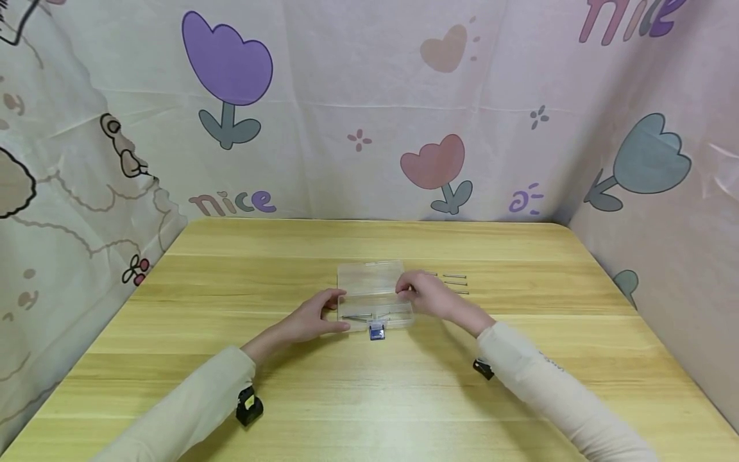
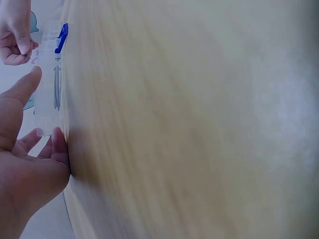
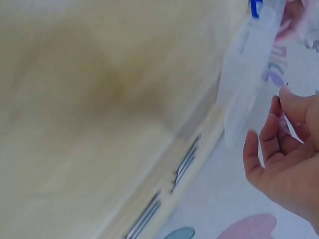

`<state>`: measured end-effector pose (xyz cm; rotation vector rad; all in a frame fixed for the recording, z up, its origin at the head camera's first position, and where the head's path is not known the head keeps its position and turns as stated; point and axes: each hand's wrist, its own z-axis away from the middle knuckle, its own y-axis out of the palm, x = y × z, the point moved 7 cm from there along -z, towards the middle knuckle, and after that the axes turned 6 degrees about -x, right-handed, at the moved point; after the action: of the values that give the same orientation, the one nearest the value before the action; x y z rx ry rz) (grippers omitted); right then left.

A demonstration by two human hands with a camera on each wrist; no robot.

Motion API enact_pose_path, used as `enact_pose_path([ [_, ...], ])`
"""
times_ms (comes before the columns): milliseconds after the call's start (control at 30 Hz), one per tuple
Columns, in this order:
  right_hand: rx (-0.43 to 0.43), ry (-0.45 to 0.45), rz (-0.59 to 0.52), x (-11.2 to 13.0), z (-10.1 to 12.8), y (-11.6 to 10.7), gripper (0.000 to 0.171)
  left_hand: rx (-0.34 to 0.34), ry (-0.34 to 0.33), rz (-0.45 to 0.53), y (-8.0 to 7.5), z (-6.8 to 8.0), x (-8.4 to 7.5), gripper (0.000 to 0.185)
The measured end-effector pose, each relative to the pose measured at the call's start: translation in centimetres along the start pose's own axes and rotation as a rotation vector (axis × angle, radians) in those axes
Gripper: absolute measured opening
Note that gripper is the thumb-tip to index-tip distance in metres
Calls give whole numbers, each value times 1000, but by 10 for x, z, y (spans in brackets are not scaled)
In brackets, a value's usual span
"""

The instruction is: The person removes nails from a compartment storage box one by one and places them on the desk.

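A clear plastic box [image 1: 375, 307] with a blue latch [image 1: 377, 331] lies with its lid [image 1: 369, 279] folded back. Several metal nails [image 2: 57, 89] are inside its front part. My left hand [image 1: 314, 316] holds the box's left end, thumb at the front corner and fingers toward the hinge side. Over the right end of the box is my right hand [image 1: 426, 295], with thumb and index finger pinched together. A small dark nail tip [image 3: 287, 83] sticks out between them in the right wrist view; the rest of that nail is hidden by the fingers.
Several more nails [image 1: 455, 283] lie in rows on the wooden table [image 1: 369, 398], right of the box and partly behind my right hand. A printed cloth [image 1: 335, 77] hangs behind the table and along both sides.
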<state>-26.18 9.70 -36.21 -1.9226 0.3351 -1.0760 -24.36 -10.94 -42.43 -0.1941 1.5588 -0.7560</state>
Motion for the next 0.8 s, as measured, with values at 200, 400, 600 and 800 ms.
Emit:
enact_pose_path([
  [200, -32, 42, -3, -22, 1, -22, 6, -4, 1, -3, 0, 0, 0, 71],
  [400, -77, 133, 31, -51, 6, -48, 7, -3, -9, -9, 0, 0, 0, 71],
  [600, -134, 278, 54, -83, 14, -72, 14, -2, -14, -3, 0, -1, 2, 72],
  [800, -135, 336, 102, -109, 23, -84, 15, 2, -10, -6, 0, -1, 1, 72],
])
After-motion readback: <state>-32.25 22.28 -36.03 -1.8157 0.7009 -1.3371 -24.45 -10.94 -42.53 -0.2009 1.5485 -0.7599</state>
